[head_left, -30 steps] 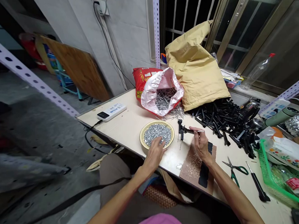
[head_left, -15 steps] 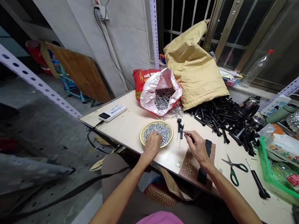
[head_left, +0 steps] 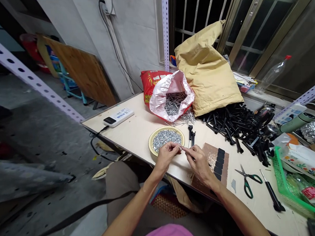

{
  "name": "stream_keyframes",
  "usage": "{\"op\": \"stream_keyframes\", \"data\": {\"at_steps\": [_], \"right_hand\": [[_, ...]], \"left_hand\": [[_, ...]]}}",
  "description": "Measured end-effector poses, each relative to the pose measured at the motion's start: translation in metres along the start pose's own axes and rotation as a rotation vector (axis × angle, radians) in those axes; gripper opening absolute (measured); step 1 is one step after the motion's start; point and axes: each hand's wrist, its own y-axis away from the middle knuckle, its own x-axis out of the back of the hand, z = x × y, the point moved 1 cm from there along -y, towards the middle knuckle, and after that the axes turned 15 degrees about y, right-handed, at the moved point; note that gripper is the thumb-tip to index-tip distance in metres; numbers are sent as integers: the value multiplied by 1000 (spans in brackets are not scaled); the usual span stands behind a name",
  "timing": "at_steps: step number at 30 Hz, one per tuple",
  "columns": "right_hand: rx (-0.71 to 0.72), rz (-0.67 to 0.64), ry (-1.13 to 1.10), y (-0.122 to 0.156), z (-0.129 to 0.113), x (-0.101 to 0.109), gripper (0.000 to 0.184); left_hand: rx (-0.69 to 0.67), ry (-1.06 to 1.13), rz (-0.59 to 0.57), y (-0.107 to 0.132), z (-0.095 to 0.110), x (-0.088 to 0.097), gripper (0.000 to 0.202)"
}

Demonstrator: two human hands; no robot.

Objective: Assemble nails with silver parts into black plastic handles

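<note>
My left hand (head_left: 166, 158) is in a pinch just above the near rim of a round yellow bowl (head_left: 150, 145). A small silvery metal piece (head_left: 179, 149) shows at its fingertips. My right hand (head_left: 199, 162) is closed, its fingertips meeting those of the left at this piece; what it holds is too small to make out. The bowl is full of small shiny metal parts (head_left: 166, 137). Behind the hands, two black plastic pieces with thin metal shafts (head_left: 190, 132) lie side by side on the table, partly covered by the right hand.
A red bag (head_left: 153, 82) of metal pins lies open at the back, beside a big tan sack (head_left: 210, 71) and a heap of black parts (head_left: 232, 124). To the right are a brown board (head_left: 209, 149), scissors (head_left: 246, 182), a black-handled tool (head_left: 273, 195) and a green basket (head_left: 279, 175).
My left hand has come up out of the bowl and moved right with a small metal piece. My right hand has moved left and toward me, and the fingertips now meet.
</note>
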Motion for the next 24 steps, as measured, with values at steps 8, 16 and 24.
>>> {"op": "stream_keyframes", "data": {"at_steps": [8,16,24], "right_hand": [[-3,-21,101,0,-1,4,39],[-29,-12,220,5,-3,9,30],[-10,17,396,16,0,14,22]], "left_hand": [[118,291,-5,4,3,-8,29],[70,195,-20,8,8,-9,29],[49,-18,-93,8,6,-7,25]]}}
